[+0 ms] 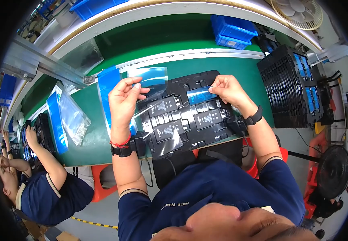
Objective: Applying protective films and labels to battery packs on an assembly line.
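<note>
My left hand (125, 100) holds up a clear plastic bag (151, 86) with a blue top strip, above the left part of a black moulded tray (190, 82). My right hand (228, 90) pinches a small blue-faced flat battery (200, 95) at the tray's upper middle. The tray lies on the green bench before me and carries several black flat batteries (164, 107) in its pockets. Both wrists wear black straps; the left one also has a red cord.
A pile of clear bags with blue strips (67, 116) lies on the green surface (89, 132) to the left. Stacked black trays (292, 86) stand at the right. Blue bins (232, 30) sit at the back. A co-worker's arm (41, 150) works at the far left. A fan (334, 170) stands lower right.
</note>
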{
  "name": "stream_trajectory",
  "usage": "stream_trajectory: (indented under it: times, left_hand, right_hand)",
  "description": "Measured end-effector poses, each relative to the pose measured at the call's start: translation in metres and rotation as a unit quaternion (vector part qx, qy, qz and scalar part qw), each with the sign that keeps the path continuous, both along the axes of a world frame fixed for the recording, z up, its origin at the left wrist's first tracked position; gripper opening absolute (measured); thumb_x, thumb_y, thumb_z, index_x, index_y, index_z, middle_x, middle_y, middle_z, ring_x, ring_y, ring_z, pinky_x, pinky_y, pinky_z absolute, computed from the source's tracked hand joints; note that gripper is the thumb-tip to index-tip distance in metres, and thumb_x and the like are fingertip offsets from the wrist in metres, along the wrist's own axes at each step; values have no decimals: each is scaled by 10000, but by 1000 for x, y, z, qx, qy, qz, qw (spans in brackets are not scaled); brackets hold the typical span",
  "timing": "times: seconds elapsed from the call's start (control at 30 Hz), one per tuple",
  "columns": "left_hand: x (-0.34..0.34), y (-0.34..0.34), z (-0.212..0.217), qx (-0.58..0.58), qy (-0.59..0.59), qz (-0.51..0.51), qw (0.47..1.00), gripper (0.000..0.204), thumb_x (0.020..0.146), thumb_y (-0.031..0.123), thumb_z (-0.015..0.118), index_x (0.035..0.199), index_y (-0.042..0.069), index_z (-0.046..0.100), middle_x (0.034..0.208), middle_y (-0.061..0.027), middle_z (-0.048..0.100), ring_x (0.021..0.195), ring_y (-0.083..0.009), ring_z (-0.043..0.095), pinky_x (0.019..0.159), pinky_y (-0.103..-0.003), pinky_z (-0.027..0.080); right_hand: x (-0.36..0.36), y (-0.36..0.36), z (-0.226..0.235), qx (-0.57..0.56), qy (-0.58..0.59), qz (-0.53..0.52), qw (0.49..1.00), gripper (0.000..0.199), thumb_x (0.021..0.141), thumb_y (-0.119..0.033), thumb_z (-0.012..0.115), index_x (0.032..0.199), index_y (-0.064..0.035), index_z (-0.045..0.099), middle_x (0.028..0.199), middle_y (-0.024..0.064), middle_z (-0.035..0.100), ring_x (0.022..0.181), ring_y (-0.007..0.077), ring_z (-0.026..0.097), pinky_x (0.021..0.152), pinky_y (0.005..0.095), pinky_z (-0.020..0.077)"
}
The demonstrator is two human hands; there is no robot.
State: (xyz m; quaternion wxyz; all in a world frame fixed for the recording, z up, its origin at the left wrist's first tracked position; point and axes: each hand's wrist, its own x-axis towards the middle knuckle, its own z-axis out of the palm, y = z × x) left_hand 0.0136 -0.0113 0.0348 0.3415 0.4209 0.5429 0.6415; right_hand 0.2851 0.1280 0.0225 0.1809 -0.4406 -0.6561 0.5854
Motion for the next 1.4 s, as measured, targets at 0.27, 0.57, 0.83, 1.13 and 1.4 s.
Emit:
stream_trajectory:
  times: [0.27,0.57,0.83,1.13,1.4]
  left_hand:
    - [4,0,-6,-13,5,1,1000,167,873,23,557,1027,-36,585,892,-102,643,768,-163,659,612,-226,528]
    - [3,3,-5,-9,7,-1,1000,150,872,-6,545,1010,-36,593,896,-100,642,769,-163,659,595,-210,513]
    - [2,0,-8,7,-6,-24,1000,186,873,16,553,1050,-40,565,921,-105,636,769,-174,658,601,-229,529]
    - [34,6,-5,26,-31,-159,986,423,850,-46,556,1251,6,435,843,-64,586,760,-121,606,652,-222,501]
    - [29,-6,-9,-4,146,-191,971,468,802,-118,523,1252,-6,463,908,-55,589,770,-76,560,688,-204,468]
  right_hand:
    - [6,-3,-5,3,3,1,1000,149,798,-60,654,712,-50,533,515,-34,479,367,14,359,323,181,257]
    - [2,0,-17,97,-63,4,993,137,782,-46,657,724,-20,535,541,-17,514,418,25,422,363,198,305]
    - [-17,-29,9,461,-212,-29,861,343,698,-99,720,962,-27,513,658,152,598,613,319,608,550,366,479]
    - [-74,-67,34,626,68,80,773,164,679,-111,675,792,-57,568,739,60,559,720,256,549,640,357,436]
    - [-65,-69,14,572,89,110,808,65,727,-91,633,739,-28,632,663,96,561,674,276,550,646,371,452]
